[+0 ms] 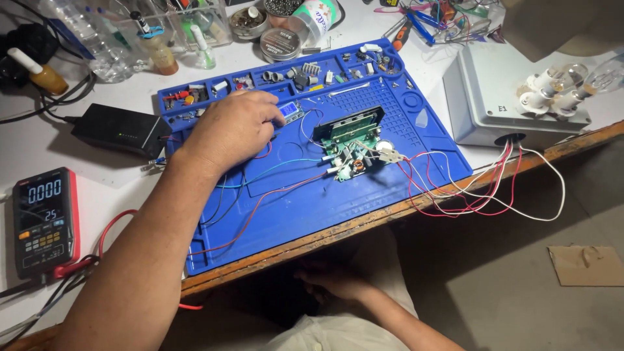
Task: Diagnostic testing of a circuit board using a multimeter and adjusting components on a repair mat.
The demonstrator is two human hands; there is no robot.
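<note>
Blue mat: left hand curled, fingertips on small display module; grip unclear.

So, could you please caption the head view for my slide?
Left hand rests by a small lit blue display module on a blue rubber work mat.

Your counter and what lay on it

Your white counter with its worn wooden front edge carried a blue work mat at the middle, a multimeter at your near left, a black power brick just beside the mat's left end, a grey box to the right of the mat, and bottles and round tins along the back.
</note>
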